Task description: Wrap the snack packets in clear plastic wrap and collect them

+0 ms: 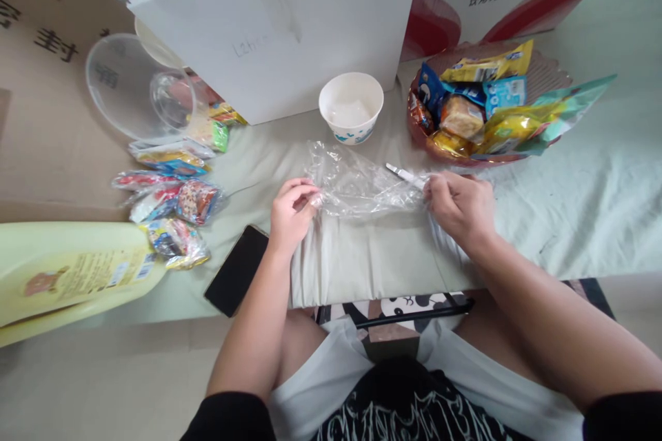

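Across the pale green cloth [543,220], a white box [310,27] is standing at the back, and a pink dish [552,72] is sitting to the right. Nearer, a clear plastic bag [352,182] is stretching sideways: the right hand [460,203] is clenching one end, the left hand [294,210] pinching the other, well apart. Behind it a paper bowl [354,134] is sitting; a slim metal-tipped tool [406,174] is jutting out beside the right hand.

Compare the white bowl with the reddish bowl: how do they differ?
Size: the white bowl is smaller than the reddish bowl. Look: the white bowl is smooth with blue markings; the reddish bowl is ribbed with a scalloped edge. Contents: the white bowl looks bare inside; the reddish bowl holds wrapped snacks. Both stand upright on the pale cloth.
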`<action>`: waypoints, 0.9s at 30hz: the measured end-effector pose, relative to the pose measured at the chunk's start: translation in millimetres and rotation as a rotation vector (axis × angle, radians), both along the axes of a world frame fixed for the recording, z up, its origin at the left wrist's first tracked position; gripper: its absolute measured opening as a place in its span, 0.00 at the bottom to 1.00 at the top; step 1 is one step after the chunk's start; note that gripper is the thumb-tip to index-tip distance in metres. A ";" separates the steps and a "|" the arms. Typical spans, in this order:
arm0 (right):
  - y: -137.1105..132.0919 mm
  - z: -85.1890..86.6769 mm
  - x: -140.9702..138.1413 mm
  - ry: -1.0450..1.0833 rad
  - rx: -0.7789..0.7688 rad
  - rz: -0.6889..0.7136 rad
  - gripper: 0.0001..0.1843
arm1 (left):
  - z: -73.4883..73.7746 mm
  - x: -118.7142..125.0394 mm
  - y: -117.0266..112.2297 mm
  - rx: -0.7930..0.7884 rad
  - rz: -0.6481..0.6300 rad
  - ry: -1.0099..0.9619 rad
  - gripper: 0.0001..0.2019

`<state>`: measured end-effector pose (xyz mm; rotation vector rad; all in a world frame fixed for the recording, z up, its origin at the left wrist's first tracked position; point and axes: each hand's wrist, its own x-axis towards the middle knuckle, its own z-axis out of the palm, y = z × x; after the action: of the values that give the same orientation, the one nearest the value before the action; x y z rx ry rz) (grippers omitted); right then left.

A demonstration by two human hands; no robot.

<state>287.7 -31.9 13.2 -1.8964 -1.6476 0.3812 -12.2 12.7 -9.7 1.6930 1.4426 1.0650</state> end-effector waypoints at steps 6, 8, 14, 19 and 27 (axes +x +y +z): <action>-1.5 0.6 1.2 0.073 -0.011 0.051 0.19 | 3.8 -7.5 1.1 0.022 -0.002 -0.084 0.17; -1.2 1.5 0.7 0.110 -0.016 0.046 0.19 | 3.9 -9.8 0.8 0.035 0.000 -0.111 0.16; 1.1 4.5 -2.7 0.133 -0.012 -0.011 0.18 | -3.1 -6.9 -2.9 -0.051 -0.169 -0.117 0.16; 1.2 5.0 -2.8 0.160 -0.031 -0.019 0.17 | -7.5 -4.4 -0.8 -0.085 -0.078 -0.222 0.24; 1.2 -3.9 0.0 0.115 -0.023 0.039 0.17 | 4.6 -3.4 -1.1 -0.076 -0.174 -0.024 0.15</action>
<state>287.7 -30.7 9.3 -1.8258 -1.6131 0.5174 -15.6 11.7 -5.1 1.7109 1.2790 0.9216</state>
